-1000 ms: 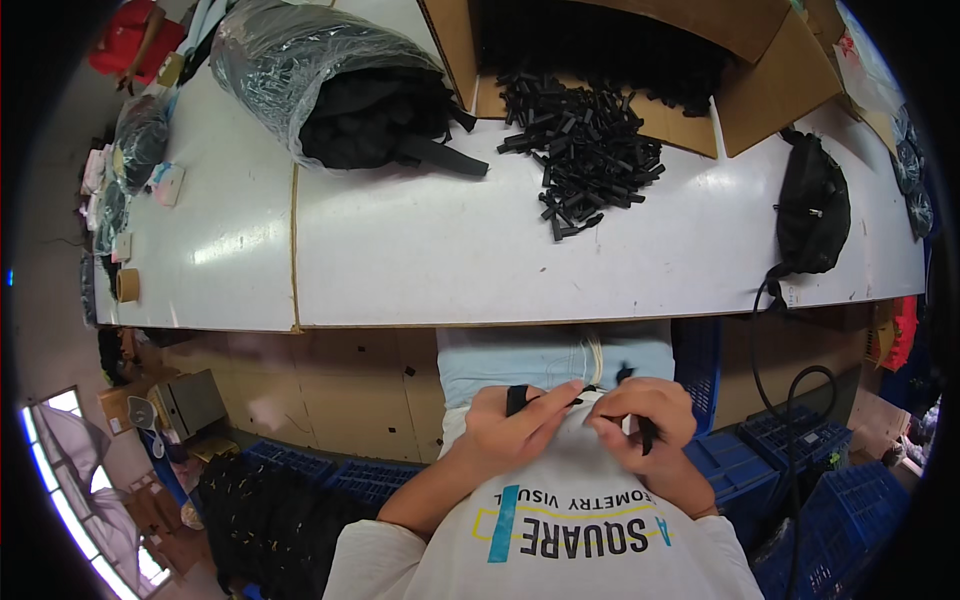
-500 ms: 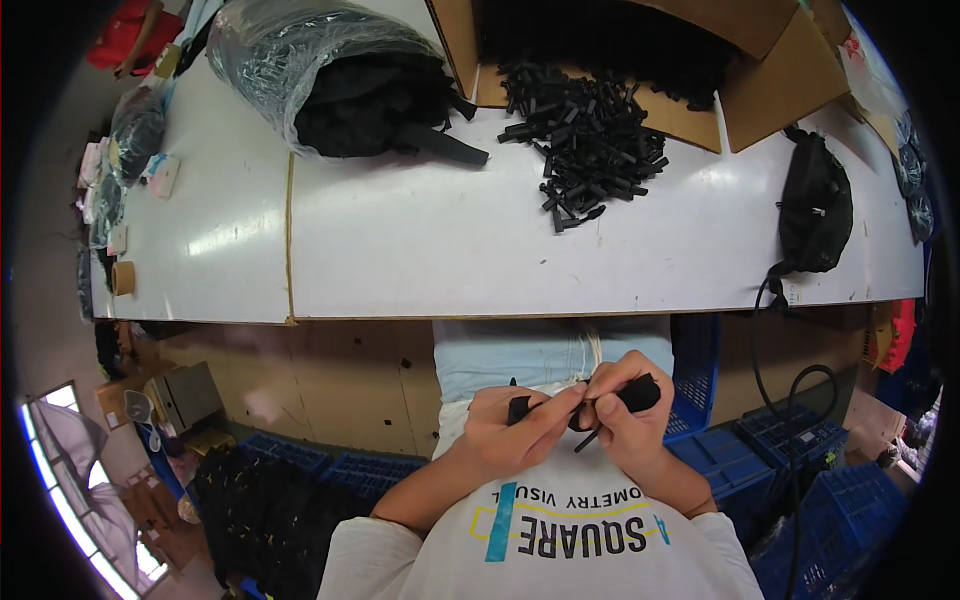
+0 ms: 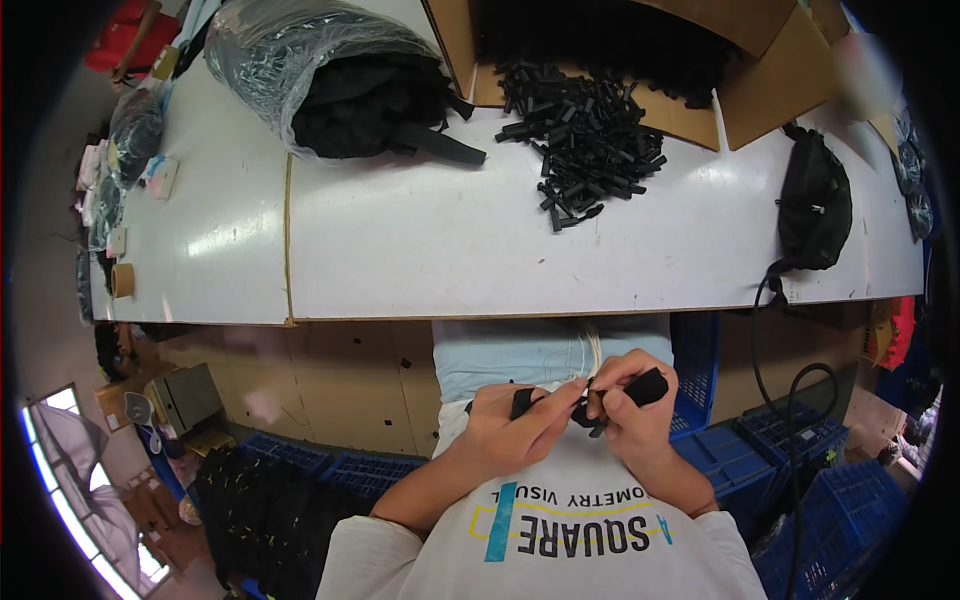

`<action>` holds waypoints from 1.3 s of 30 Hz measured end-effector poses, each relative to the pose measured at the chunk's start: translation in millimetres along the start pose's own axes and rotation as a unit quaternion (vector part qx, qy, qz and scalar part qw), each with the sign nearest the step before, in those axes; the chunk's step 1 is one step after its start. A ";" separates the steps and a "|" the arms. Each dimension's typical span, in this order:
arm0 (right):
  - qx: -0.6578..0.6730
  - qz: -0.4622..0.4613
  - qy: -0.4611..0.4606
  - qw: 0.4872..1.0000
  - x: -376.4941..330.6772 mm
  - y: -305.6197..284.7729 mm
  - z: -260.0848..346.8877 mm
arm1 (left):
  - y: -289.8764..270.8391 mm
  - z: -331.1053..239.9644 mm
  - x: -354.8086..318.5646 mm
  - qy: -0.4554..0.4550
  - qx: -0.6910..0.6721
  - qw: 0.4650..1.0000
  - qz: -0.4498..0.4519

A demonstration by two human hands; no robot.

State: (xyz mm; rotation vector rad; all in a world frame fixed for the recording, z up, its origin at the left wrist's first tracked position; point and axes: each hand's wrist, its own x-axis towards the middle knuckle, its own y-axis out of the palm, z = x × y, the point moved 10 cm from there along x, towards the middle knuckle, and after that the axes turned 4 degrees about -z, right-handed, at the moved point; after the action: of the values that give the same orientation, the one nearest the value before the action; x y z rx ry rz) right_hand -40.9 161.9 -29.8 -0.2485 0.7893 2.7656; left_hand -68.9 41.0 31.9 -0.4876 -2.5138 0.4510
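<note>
In front of my shirt, below the table's near edge, both hands are held close with fingertips almost meeting. My left hand (image 3: 512,430) is closed, pinching a black strap end (image 3: 522,402) that shows between thumb and fingers. My right hand (image 3: 638,425) grips a wider part of black strap (image 3: 648,387), whose end sticks out past the fingers to the right. A small dark piece (image 3: 597,431) pokes out beneath the right fingers; its kind is hidden. Whether both hands hold one single strap I cannot tell.
Small black plastic pieces (image 3: 592,150) lie heaped before an open cardboard box (image 3: 780,85) on the white table (image 3: 450,250). A clear plastic bag (image 3: 265,70) of black straps lies left of them. A black pouch (image 3: 815,205) sits at right; blue crates (image 3: 715,470) stand below.
The strap in my right hand has turned slightly and juts further right. The thin dark piece below my fingers now sticks out less. My left hand has barely moved.
</note>
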 end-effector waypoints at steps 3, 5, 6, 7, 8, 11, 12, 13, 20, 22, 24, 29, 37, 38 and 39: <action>-0.012 0.000 0.033 0.999 -3.9 1.1 0.3 | -0.4 -1.6 1.0 0.008 -0.009 1.000 -0.007; -0.021 -0.001 0.041 0.999 -5.4 2.4 1.6 | -0.3 -2.8 1.1 0.021 -0.018 0.999 -0.019; -0.027 -0.002 0.040 0.999 -6.2 3.0 2.3 | -0.6 -3.6 0.9 0.027 -0.022 0.999 -0.025; -0.032 -0.003 0.040 0.999 -6.6 3.3 2.3 | 0.1 -3.6 0.8 0.026 -0.025 0.999 -0.022; -0.031 0.001 0.028 0.999 -6.6 4.2 3.5 | 0.7 -4.0 1.3 0.026 -0.027 0.999 -0.020; -0.024 0.010 -0.004 1.000 -6.5 3.8 1.4 | 1.6 -7.5 2.7 0.031 -0.011 0.999 0.012; -0.019 0.013 -0.012 1.000 -6.6 2.8 -0.7 | 2.7 -8.3 2.6 0.034 -0.002 0.999 0.026; -0.015 0.015 -0.020 1.000 -6.9 2.6 -0.8 | 3.7 -7.8 1.6 0.035 -0.005 0.999 0.028; -0.036 0.022 -0.052 0.998 -8.1 5.4 3.4 | 4.3 -9.1 -0.2 0.038 0.006 0.999 0.038; -0.078 0.027 -0.055 0.995 -7.6 7.8 7.4 | 2.7 -10.9 1.8 0.040 0.007 0.998 0.039; -0.133 0.038 -0.105 0.985 -9.5 9.5 12.1 | 2.7 -11.9 3.1 0.042 0.010 0.998 0.044; -0.293 0.104 -0.241 0.920 -12.9 24.8 27.6 | -1.0 -11.8 2.5 0.059 0.038 0.997 0.007; -0.279 0.080 -0.214 0.933 -11.0 16.6 24.2 | 1.8 0.0 -0.4 0.012 -0.019 1.000 0.011; -0.275 0.082 -0.217 0.933 -11.2 17.3 25.0 | 1.3 0.3 -0.1 0.009 -0.022 1.000 0.014; -0.271 0.083 -0.220 0.933 -11.1 18.2 25.9 | 1.0 0.7 0.1 0.007 -0.025 1.000 0.017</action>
State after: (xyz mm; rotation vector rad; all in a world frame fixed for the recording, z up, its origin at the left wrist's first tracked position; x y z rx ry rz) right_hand -38.0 158.7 3.5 0.3537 -0.0760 2.9677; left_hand -69.1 41.8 31.0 -0.5502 -2.5122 0.3976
